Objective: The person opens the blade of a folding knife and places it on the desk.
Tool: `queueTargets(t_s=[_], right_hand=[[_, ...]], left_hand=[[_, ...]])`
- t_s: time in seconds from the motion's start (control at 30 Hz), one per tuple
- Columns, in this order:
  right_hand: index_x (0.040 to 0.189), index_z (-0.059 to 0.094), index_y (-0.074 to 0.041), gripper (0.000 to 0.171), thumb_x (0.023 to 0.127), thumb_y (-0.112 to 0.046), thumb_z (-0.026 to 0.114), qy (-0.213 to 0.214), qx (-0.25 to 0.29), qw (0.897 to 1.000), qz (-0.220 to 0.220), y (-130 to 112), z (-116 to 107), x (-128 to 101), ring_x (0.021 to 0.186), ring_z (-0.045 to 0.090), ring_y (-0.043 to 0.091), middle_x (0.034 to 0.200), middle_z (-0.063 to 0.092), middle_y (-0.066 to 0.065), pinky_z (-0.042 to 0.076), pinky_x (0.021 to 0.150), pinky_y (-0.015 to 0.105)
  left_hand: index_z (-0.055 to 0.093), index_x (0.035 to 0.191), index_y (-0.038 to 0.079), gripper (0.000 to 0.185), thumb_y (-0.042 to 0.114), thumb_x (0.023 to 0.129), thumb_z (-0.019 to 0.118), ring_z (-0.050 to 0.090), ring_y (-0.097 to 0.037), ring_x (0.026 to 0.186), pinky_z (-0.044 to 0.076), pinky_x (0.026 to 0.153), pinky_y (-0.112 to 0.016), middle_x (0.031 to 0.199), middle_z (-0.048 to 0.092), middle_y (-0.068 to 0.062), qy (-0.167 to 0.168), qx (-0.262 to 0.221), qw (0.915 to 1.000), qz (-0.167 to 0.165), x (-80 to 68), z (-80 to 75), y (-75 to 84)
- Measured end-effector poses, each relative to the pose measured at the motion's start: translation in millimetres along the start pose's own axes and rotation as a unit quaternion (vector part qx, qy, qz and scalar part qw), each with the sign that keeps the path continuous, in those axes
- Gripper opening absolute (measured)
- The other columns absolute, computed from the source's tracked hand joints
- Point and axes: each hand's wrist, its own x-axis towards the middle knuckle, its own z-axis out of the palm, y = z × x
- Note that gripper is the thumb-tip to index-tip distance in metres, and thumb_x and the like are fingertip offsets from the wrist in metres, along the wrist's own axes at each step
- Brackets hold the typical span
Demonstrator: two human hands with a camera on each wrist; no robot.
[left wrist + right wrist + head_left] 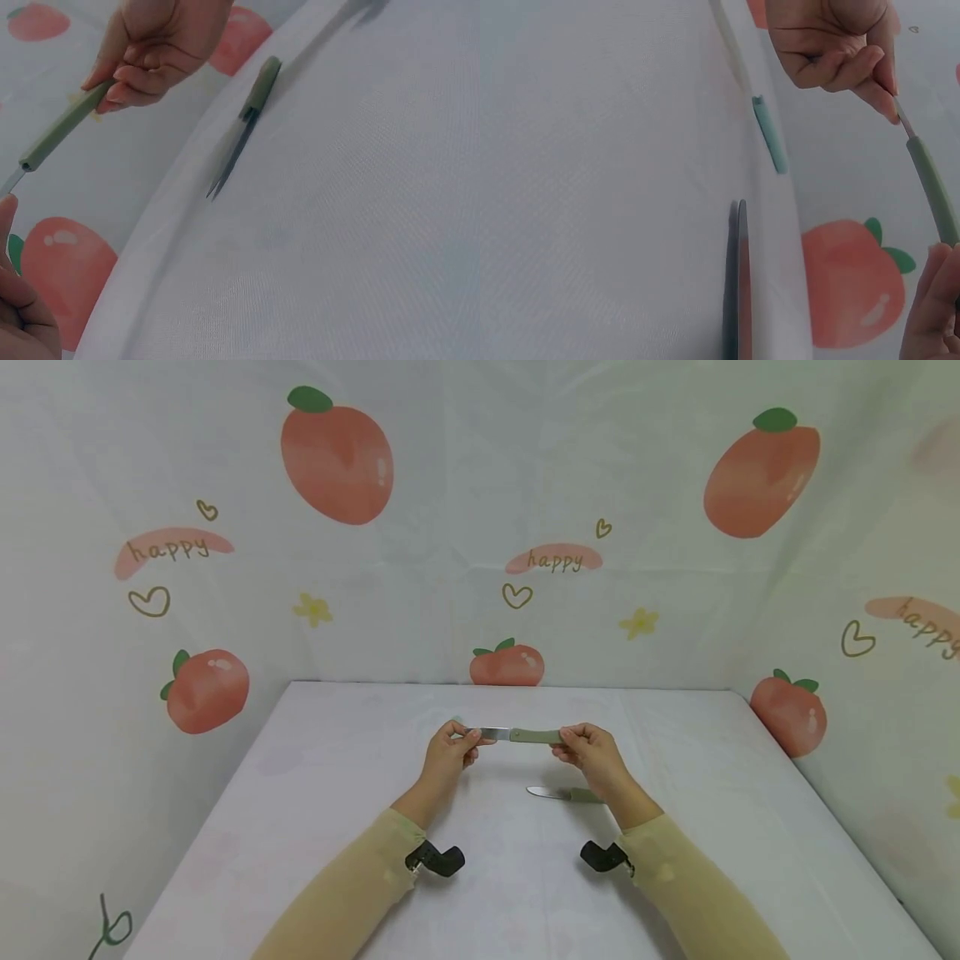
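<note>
A knife with a sage-green handle (pixel 536 737) is stretched level between both hands above the table. My left hand (pixel 447 756) pinches its silver blade (pixel 493 733) between thumb and fingers, covering the tip. At the other side, my right hand (pixel 592 756) grips the butt of the handle. Below lies a second green-handled knife (pixel 551 792), blade pointing left; the right wrist hides its handle end in the head view. That knife's handle (pixel 262 86) shows fully in the left wrist view, while its blade (pixel 743 277) rises from the bottom of the right wrist view.
White cloth covers the table (pixel 360 793), whose back edge meets a fruit-printed backdrop (pixel 450 610). In the right wrist view a short teal-green strip (pixel 771 135) lies close to the table's far edge. Black wrist cameras (pixel 442 860) sit at both sleeve cuffs.
</note>
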Motion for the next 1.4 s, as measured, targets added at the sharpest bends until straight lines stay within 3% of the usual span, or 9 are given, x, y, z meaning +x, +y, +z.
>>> queueTargets(t_s=[0.17, 0.37, 0.67, 0.93, 1.2, 1.4], right_hand=[[0.106, 0.054, 0.006, 0.013, 0.104, -0.007, 0.053, -0.017, -0.007, 1.0, 0.008, -0.2, -1.8, 0.7, 0.075, 0.067, 0.009, 0.084, 0.069, 0.004, 0.054, 0.073, 0.02], [0.107, 0.057, 0.005, 0.016, 0.102, -0.01, 0.058, -0.053, -0.046, 0.997, 0.029, -2.6, -10.8, 0.5, 0.079, 0.068, 0.012, 0.088, 0.071, 0.007, 0.055, 0.073, 0.023], [0.109, 0.062, 0.011, 0.026, 0.099, -0.013, 0.065, -0.073, -0.155, 0.985, 0.014, -5.3, -23.8, 3.2, 0.079, 0.067, 0.014, 0.088, 0.071, 0.006, 0.056, 0.073, 0.027], [0.109, 0.065, 0.01, 0.027, 0.098, -0.015, 0.067, -0.113, -0.223, 0.968, 0.014, -9.6, -31.9, 3.9, 0.08, 0.067, 0.018, 0.092, 0.072, 0.012, 0.057, 0.075, 0.029], [0.11, 0.068, 0.008, 0.027, 0.097, -0.016, 0.068, -0.137, -0.264, 0.955, 0.02, -15.0, -37.4, 3.3, 0.086, 0.066, 0.029, 0.095, 0.07, 0.015, 0.057, 0.077, 0.033], [0.11, 0.071, 0.005, 0.027, 0.096, -0.018, 0.07, -0.151, -0.289, 0.945, 0.026, -14.3, -41.2, 5.2, 0.08, 0.063, 0.019, 0.091, 0.07, 0.014, 0.055, 0.076, 0.032]], left_hand=[[0.044, 0.083, 0.013, 0.025, 0.014, 0.1, 0.063, 0.051, -0.006, 0.057, 0.041, 0.059, -0.021, 0.083, 0.077, -0.004, 0.011, 0.006, 0.9998, -0.017, -0.9, -1.4, -1.1], [0.051, 0.087, 0.009, 0.019, 0.015, 0.099, 0.064, 0.055, -0.009, 0.058, 0.042, 0.061, -0.023, 0.085, 0.077, -0.008, -0.009, 0.101, 0.9948, -0.014, -1.0, -7.7, -1.2], [0.057, 0.094, 0.002, 0.014, 0.013, 0.098, 0.064, 0.059, -0.01, 0.063, 0.043, 0.064, -0.024, 0.087, 0.076, -0.011, -0.081, 0.203, 0.9758, -0.014, 0.1, -17.0, 10.0], [0.062, 0.092, 0.004, 0.014, 0.016, 0.097, 0.065, 0.061, -0.012, 0.067, 0.044, 0.068, -0.029, 0.084, 0.076, -0.005, -0.142, 0.274, 0.9507, -0.031, 3.7, -26.0, 16.3], [0.063, 0.093, 0.004, 0.016, 0.018, 0.097, 0.067, 0.063, -0.014, 0.068, 0.044, 0.067, -0.027, 0.084, 0.076, -0.005, -0.171, 0.299, 0.9374, -0.046, 7.4, -29.6, 19.5], [0.063, 0.09, 0.004, 0.018, 0.02, 0.097, 0.068, 0.063, -0.015, 0.068, 0.045, 0.068, -0.029, 0.083, 0.076, -0.005, -0.191, 0.322, 0.9265, -0.043, 10.0, -32.7, 17.6]])
